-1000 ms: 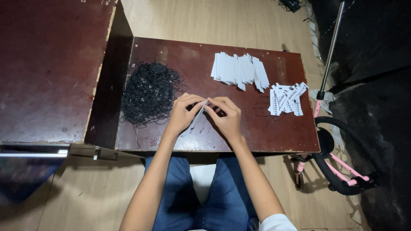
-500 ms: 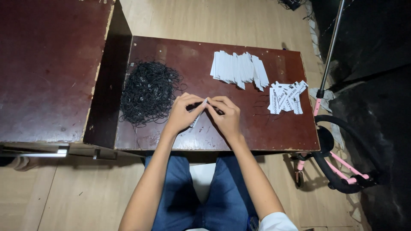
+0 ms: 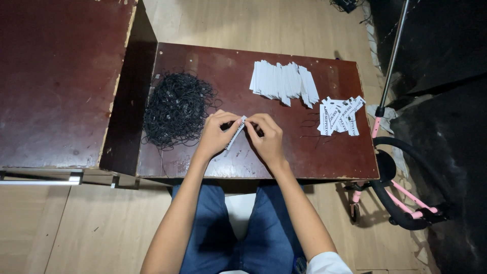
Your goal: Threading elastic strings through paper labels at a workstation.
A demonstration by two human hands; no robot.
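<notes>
My left hand point(image 3: 215, 134) and my right hand point(image 3: 266, 137) meet over the middle of a low dark-red table point(image 3: 213, 56). Between their fingertips they pinch a small white paper tag point(image 3: 235, 134), tilted on edge. A thin black string seems to be at the tag, too fine to make out. A heap of black string loops point(image 3: 177, 109) lies just left of my left hand. A fanned row of blank white tags point(image 3: 284, 81) lies farther back, and a small pile of printed tags point(image 3: 340, 115) lies to the right.
A larger dark-red tabletop point(image 3: 56, 81) stands to the left, separated by a gap. A pink and black wheeled frame point(image 3: 401, 203) with a metal pole point(image 3: 393, 56) is at the right. My legs in blue jeans point(image 3: 238, 233) are under the table's front edge.
Both hands have stayed in place over the table's middle; the fingers have shifted slightly on the white tag. The piles have not moved.
</notes>
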